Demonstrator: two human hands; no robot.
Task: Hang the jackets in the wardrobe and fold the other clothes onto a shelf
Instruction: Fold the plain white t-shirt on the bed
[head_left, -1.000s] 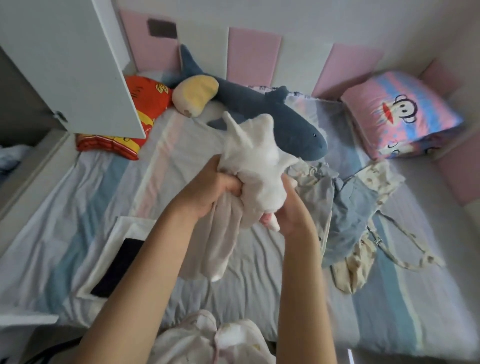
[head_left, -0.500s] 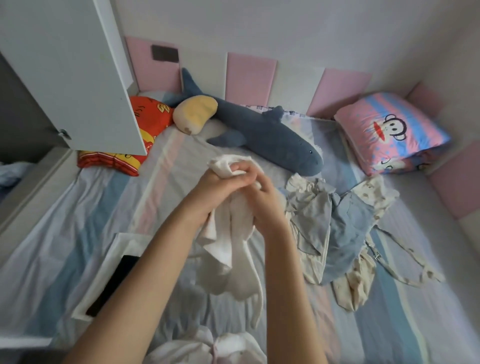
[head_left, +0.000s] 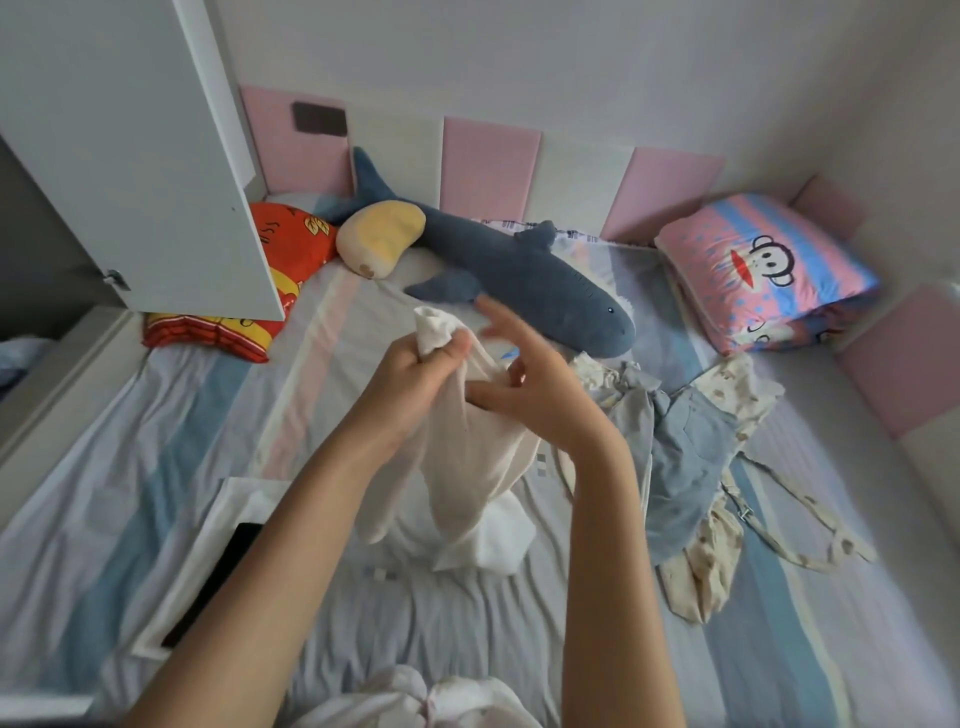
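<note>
White garment (head_left: 460, 467) hangs mid-frame, lower end on the striped bed (head_left: 130, 467). Your left hand (head_left: 415, 371) clenches its top edge; your right hand (head_left: 540, 402), just right, has fingers spread, thumb on the cloth. Other clothes (head_left: 685, 457) lie further right.

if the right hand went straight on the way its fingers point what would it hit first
Probably the dark blue plush shark: the right hand aims its straight fingers at the side fin, past the cream cloth garment that the left hand grips. Depth is unclear.
</note>
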